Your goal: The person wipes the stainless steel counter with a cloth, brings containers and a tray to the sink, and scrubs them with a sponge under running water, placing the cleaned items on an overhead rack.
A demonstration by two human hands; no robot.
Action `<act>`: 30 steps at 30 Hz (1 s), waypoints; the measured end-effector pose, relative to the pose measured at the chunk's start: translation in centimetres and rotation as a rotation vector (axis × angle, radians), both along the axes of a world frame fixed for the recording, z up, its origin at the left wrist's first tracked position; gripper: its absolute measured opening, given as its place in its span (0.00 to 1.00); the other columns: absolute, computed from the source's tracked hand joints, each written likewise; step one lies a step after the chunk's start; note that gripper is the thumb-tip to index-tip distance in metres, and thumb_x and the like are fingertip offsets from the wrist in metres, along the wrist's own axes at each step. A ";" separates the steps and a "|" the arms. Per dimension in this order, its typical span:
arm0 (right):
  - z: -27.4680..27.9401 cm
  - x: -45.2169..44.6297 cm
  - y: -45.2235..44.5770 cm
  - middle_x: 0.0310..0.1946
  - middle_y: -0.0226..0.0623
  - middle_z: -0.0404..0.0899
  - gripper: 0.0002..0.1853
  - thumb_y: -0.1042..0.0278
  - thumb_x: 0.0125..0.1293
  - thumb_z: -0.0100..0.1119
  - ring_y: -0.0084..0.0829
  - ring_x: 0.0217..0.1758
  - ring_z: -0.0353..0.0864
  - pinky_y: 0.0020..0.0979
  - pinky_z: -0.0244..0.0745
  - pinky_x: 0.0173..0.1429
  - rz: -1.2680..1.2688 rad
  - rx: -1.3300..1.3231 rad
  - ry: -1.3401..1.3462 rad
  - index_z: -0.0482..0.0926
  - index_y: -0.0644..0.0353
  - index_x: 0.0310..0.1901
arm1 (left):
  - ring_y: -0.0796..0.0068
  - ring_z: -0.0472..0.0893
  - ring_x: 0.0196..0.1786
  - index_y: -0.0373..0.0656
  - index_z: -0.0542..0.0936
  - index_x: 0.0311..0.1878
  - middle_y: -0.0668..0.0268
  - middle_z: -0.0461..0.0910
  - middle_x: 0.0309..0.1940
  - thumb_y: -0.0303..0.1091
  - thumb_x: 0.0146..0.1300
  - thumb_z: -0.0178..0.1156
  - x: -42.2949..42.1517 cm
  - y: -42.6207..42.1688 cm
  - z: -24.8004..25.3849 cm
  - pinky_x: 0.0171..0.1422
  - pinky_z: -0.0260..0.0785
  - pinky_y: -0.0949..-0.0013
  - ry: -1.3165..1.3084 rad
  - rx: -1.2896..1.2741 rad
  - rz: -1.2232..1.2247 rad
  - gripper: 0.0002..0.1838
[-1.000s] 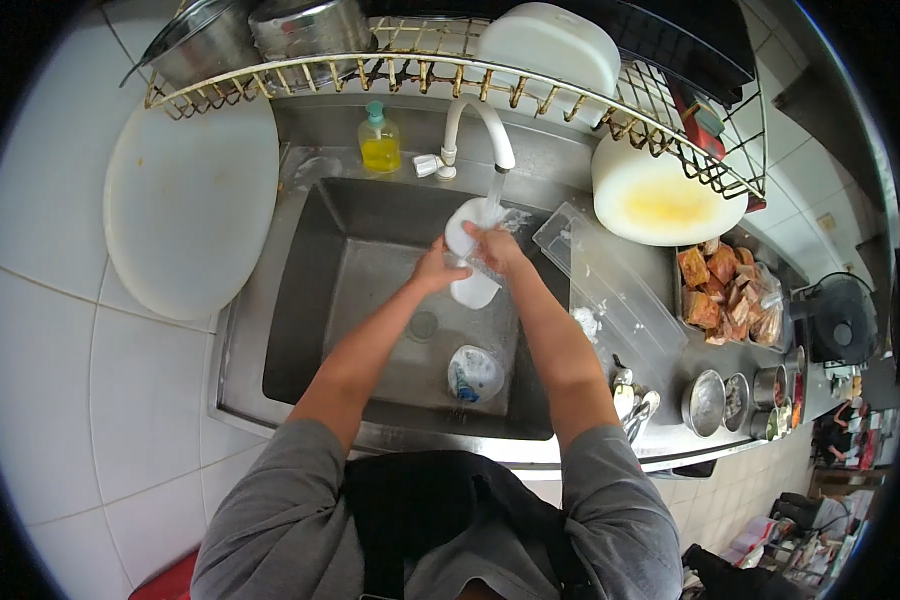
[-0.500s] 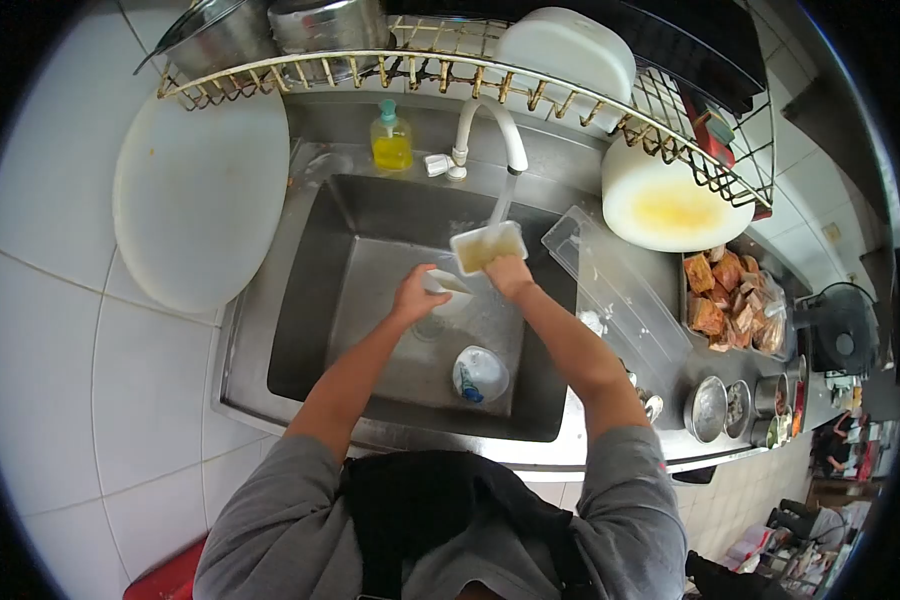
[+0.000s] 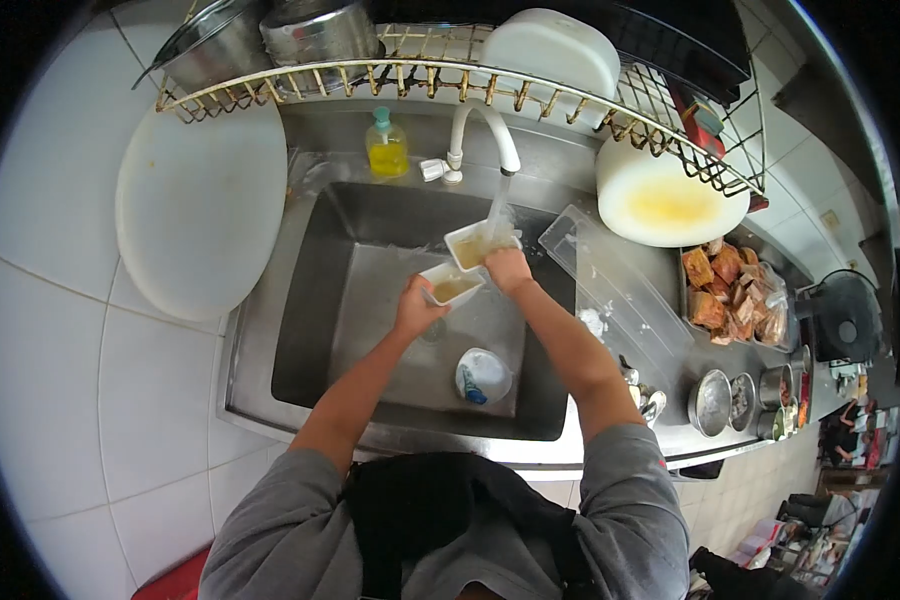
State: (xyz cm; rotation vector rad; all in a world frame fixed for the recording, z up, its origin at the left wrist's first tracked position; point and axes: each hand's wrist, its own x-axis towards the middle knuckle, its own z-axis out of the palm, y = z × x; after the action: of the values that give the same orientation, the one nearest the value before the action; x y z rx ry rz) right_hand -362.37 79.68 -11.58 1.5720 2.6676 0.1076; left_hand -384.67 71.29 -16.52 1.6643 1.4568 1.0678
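My right hand [image 3: 508, 270] is closed on the near rim of a small white rectangular dish [image 3: 459, 240], tilted under the running faucet [image 3: 506, 155]. Water falls into it, and the inside looks yellowish. Just below and to the left, my left hand [image 3: 416, 308] grips a second white dish [image 3: 440, 274] by its left end. Cloudy liquid shows inside that one, and its upper edge overlaps or touches the first dish. On the floor of the metal sink [image 3: 300, 330] lies a white round bowl [image 3: 485, 375] with a blue pattern.
A yellow soap bottle [image 3: 387, 150] stands behind the sink. To the right are a clear plastic lid [image 3: 620, 290], a tray of meat chunks [image 3: 730, 290] and metal bowls [image 3: 710, 403]. A wire rack [image 3: 420, 77] hangs above; a white board [image 3: 200, 210] leans at left.
My left hand has turned its dish so the inside faces up, with liquid showing, and brought it closer to the other dish. My right hand's dish has tipped leftward under the stream.
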 end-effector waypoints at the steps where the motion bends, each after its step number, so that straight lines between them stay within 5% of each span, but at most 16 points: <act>1: 0.8 0.1 0.2 0.35 0.43 0.84 0.11 0.61 0.61 0.54 0.43 0.42 0.84 0.42 0.78 0.47 -0.079 -0.081 -0.063 0.85 0.52 0.40 | 0.52 0.74 0.53 0.45 0.65 0.39 0.55 0.72 0.47 0.32 0.38 0.77 0.3 -0.2 0.4 0.56 0.69 0.56 0.007 -0.010 0.003 0.29; 4: 2.2 0.1 0.6 0.37 0.45 0.84 0.14 0.57 0.64 0.53 0.46 0.43 0.84 0.44 0.77 0.46 -0.348 -0.083 0.485 0.82 0.52 0.47 | 0.51 0.74 0.54 0.45 0.65 0.38 0.55 0.71 0.47 0.33 0.38 0.77 0.0 0.1 1.4 0.56 0.69 0.55 0.035 -0.018 0.030 0.30; 8: 3.7 -0.5 -0.5 0.44 0.48 0.82 0.24 0.47 0.72 0.45 0.44 0.50 0.81 0.39 0.73 0.54 -0.411 -0.331 0.893 0.78 0.58 0.54 | 0.51 0.74 0.53 0.43 0.67 0.40 0.54 0.71 0.47 0.35 0.38 0.77 0.7 0.7 2.0 0.57 0.68 0.55 0.082 0.003 0.020 0.30; 12: 5.0 -1.2 -3.0 0.64 0.53 0.67 0.50 0.30 0.60 0.55 0.45 0.67 0.66 0.36 0.61 0.69 -0.461 -0.758 1.199 0.56 0.65 0.70 | 0.53 0.75 0.56 0.43 0.71 0.52 0.53 0.72 0.54 0.39 0.47 0.72 2.6 1.9 4.4 0.61 0.68 0.57 0.171 -0.048 -0.041 0.30; 15: 11.7 -2.3 -6.0 0.67 0.63 0.57 0.64 0.29 0.44 0.67 0.49 0.70 0.61 0.35 0.56 0.72 -0.297 -0.760 1.040 0.48 0.69 0.72 | 0.55 0.72 0.62 0.44 0.66 0.64 0.55 0.71 0.60 0.42 0.59 0.64 3.8 3.3 5.1 0.66 0.66 0.58 -0.117 -0.115 -0.209 0.31; 18: 19.0 -2.6 -8.7 0.67 0.60 0.60 0.63 0.35 0.42 0.71 0.49 0.70 0.62 0.37 0.56 0.73 -0.048 -0.753 0.890 0.50 0.68 0.71 | 0.56 0.70 0.64 0.46 0.64 0.66 0.56 0.69 0.63 0.47 0.62 0.59 4.4 4.0 7.6 0.67 0.65 0.56 -0.757 -0.275 -0.396 0.32; 19: 21.9 -2.5 -9.5 0.67 0.56 0.60 0.58 0.41 0.44 0.72 0.50 0.69 0.63 0.41 0.58 0.72 0.063 -0.627 0.786 0.51 0.56 0.73 | 0.57 0.70 0.65 0.47 0.64 0.67 0.57 0.68 0.64 0.49 0.63 0.58 4.6 4.1 8.9 0.68 0.64 0.55 -0.973 -0.326 -0.455 0.32; 22: 32.8 -1.4 -11.8 0.66 0.50 0.63 0.55 0.44 0.42 0.74 0.50 0.66 0.66 0.44 0.61 0.69 0.158 -0.282 0.739 0.56 0.46 0.73 | 0.57 0.68 0.67 0.49 0.62 0.69 0.59 0.65 0.66 0.54 0.66 0.53 4.9 4.2 11.0 0.69 0.63 0.53 -1.627 -0.500 -0.616 0.33; 25: 40.9 1.5 -10.0 0.57 0.41 0.70 0.49 0.45 0.42 0.73 0.38 0.61 0.68 0.37 0.61 0.67 0.283 0.181 0.786 0.67 0.56 0.67 | 0.52 0.75 0.52 0.42 0.68 0.35 0.56 0.71 0.45 0.30 0.33 0.75 5.8 8.0 8.3 0.54 0.70 0.59 0.134 0.169 -0.135 0.27; 26: 42.5 2.7 -7.8 0.52 0.43 0.73 0.46 0.46 0.45 0.73 0.39 0.55 0.73 0.35 0.67 0.60 0.381 0.318 0.822 0.69 0.59 0.65 | 0.51 0.75 0.52 0.43 0.68 0.36 0.57 0.72 0.45 0.30 0.34 0.75 5.9 8.1 8.5 0.55 0.69 0.58 0.129 0.176 -0.131 0.27; 30: 46.1 4.6 -2.5 0.47 0.36 0.80 0.35 0.41 0.58 0.63 0.31 0.53 0.76 0.28 0.69 0.57 -0.021 0.084 0.826 0.75 0.59 0.60 | 0.52 0.75 0.52 0.43 0.68 0.36 0.57 0.72 0.45 0.30 0.34 0.75 6.5 8.2 9.4 0.55 0.69 0.58 0.096 0.187 -0.138 0.27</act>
State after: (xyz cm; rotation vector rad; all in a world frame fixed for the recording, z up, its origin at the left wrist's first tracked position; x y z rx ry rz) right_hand -357.74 77.19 34.54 1.9995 3.2394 -0.5615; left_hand -378.12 79.52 -7.14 1.9423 1.3122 1.0878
